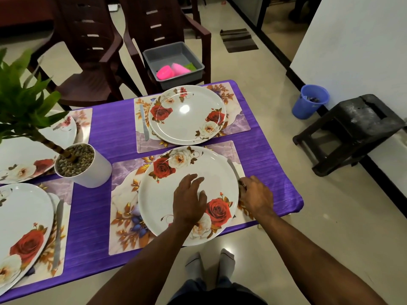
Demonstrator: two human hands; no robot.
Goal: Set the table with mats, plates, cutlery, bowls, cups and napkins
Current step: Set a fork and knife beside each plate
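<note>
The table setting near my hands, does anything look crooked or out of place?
Yes. The near plate juts past the table's front edge, over the floor, and covers its mat's right part. The left hand rests on it while the right hand holds a knife beside it.

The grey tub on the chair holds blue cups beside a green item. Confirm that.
Wrong on the colour. In the head view the grey tub on the chair holds pink cups, not blue ones, beside the green item.
</note>
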